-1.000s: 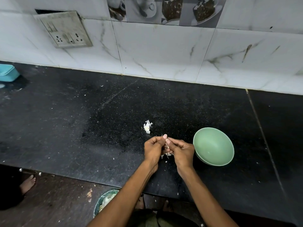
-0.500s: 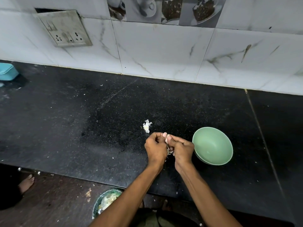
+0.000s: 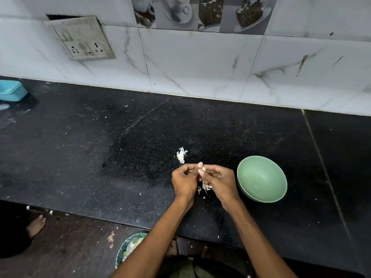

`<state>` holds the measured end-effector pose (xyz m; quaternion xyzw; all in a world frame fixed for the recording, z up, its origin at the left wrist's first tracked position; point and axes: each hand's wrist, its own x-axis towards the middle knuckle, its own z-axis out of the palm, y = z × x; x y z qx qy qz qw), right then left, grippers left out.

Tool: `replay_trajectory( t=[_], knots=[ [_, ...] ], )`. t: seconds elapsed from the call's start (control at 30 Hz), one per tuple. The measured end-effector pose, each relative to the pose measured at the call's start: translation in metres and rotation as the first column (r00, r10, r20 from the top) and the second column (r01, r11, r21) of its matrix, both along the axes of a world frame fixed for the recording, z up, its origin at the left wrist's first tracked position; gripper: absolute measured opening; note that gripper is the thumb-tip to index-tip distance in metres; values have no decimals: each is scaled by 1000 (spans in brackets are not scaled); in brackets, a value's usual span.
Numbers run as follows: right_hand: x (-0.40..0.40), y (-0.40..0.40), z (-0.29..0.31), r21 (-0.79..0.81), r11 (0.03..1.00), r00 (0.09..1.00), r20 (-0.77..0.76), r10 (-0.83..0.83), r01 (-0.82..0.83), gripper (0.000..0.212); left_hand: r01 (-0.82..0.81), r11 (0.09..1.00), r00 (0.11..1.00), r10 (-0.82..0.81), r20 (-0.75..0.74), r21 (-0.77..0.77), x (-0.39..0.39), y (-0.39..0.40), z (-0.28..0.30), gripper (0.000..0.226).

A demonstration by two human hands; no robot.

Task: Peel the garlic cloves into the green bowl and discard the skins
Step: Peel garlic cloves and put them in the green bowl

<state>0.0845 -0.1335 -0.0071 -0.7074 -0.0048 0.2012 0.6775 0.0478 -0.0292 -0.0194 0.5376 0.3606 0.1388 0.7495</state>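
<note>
Both hands meet over the black counter (image 3: 100,153), just left of the green bowl (image 3: 262,178). My left hand (image 3: 184,180) and my right hand (image 3: 219,180) pinch one small pale garlic clove (image 3: 203,168) between their fingertips. Loose white skins (image 3: 205,187) hang and lie under the hands. A small heap of garlic skins (image 3: 181,154) lies on the counter just beyond the hands. The bowl looks empty and stands upright close to my right hand.
A bin (image 3: 128,247) with scraps stands on the floor below the counter's front edge, left of my arms. A blue box (image 3: 11,93) sits at the far left by the tiled wall. A bare foot (image 3: 36,225) of another person shows on the floor at left.
The hands have stayed in place beside the bowl, working at the clove; their fingers have shifted a little and the pale clove now shows between the fingertips.
</note>
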Motion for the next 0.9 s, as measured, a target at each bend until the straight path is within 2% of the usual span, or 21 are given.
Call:
replay_trajectory(
  t=[0.07, 0.2, 0.33, 0.53, 0.67, 0.77, 0.9],
  knots=[
    [3, -4, -2, -138, 987, 992, 75, 98, -87, 11, 30, 1000, 1000, -30, 0, 2, -1, 4, 0, 20],
    [14, -14, -1, -392, 897, 958, 109, 266, -204, 8, 168, 985, 986, -167, -24, 35, -4, 13, 2, 16],
    [17, -14, 4, -589, 781, 918, 159, 364, -208, 13, 305, 947, 952, -304, -33, 95, -4, 15, 1, 11],
    [13, -6, -2, -625, 774, 909, 258, 328, -102, 12, 333, 893, 943, -322, -86, 304, -3, 15, 0, 13],
    [13, -6, -1, -638, 750, 910, 185, 370, -175, 14, 337, 876, 941, -330, -81, 346, -4, 18, -6, 15],
    [17, -8, -1, -645, 715, 903, 90, 420, -268, 23, 399, 838, 914, -398, -82, 373, -3, 21, -6, 13],
    [20, -10, 5, -556, 734, 881, 8, 473, -389, 21, 477, 790, 873, -478, -100, 385, 4, 27, -6, 17]
  ],
)
